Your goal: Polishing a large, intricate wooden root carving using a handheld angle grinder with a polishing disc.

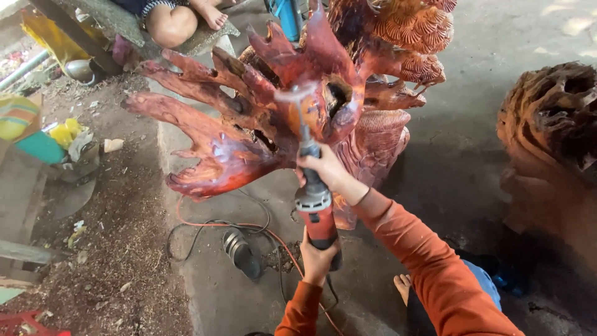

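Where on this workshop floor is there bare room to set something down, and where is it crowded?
Bare concrete lies between the red carving and the brown carved stump. Crowded: cables and a second grinder under the carving, beside the left hand; the right hand grips the power tool.

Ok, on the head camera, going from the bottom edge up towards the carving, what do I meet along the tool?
Left hand on the red rear body of the grinder → right hand around the grinder's neck → spinning disc, blurred → red-brown wood carving.
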